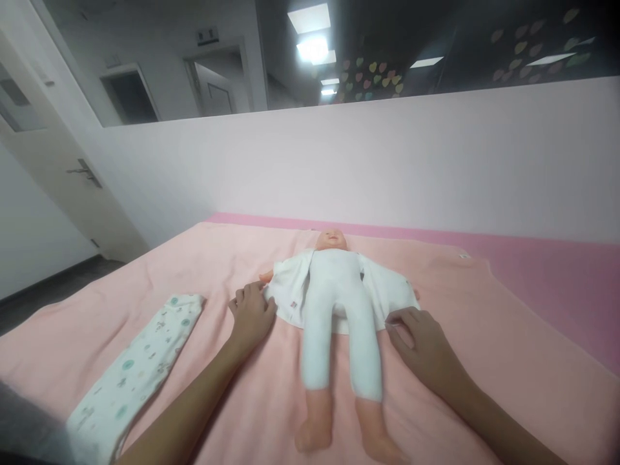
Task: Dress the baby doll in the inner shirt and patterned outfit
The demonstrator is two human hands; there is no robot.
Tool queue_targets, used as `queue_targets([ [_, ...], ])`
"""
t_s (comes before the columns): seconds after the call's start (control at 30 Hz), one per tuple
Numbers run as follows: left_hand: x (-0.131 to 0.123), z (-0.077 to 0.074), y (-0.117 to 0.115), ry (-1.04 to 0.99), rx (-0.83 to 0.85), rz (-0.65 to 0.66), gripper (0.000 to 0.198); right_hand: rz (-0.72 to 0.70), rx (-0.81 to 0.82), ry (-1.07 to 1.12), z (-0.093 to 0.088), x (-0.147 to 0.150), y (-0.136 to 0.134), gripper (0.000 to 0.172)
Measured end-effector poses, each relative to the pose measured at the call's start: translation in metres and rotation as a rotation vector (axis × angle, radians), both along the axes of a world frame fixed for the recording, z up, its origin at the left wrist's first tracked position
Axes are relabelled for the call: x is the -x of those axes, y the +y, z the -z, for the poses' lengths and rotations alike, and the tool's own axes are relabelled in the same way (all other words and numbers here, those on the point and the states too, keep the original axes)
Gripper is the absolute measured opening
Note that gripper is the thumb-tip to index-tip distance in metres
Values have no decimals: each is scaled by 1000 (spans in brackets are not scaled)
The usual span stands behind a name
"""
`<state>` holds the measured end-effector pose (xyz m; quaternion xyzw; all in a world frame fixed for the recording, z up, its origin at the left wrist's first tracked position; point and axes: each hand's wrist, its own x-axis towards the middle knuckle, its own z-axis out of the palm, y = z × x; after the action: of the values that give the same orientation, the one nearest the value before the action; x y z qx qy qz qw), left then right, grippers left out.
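A baby doll (318,336) with a white cloth body lies on its back, head away from me and bare feet toward me. Its arms are in the sleeves of a white baby shirt (290,307), spread open on both sides of the body. At the shirt's left edge, beside the doll's small hand, my left hand (252,313) has its fingers bent and closed on the cloth. My right hand (421,339) pinches the shirt's lower right corner between thumb and fingers. The shirt's back panel is mostly hidden under the doll.
Folded white baby pants (140,368) with a green and brown print lie to the left. A pink blanket (232,413) covers the pink mat (547,297). A white wall (387,168) with a window above stands behind, and a door (62,142) is at far left.
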<state>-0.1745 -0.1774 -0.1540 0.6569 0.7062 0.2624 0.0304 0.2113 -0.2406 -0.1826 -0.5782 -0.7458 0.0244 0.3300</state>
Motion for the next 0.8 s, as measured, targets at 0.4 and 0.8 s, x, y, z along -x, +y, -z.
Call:
queue_targets([
  [0.4,-1,1,10,-171,-6,-92,32,8,-10,7,9,-1,4,18],
  [0.8,130,-71,-32,82,-118,-234,45,-188,17,352,-84,27,-129,12],
])
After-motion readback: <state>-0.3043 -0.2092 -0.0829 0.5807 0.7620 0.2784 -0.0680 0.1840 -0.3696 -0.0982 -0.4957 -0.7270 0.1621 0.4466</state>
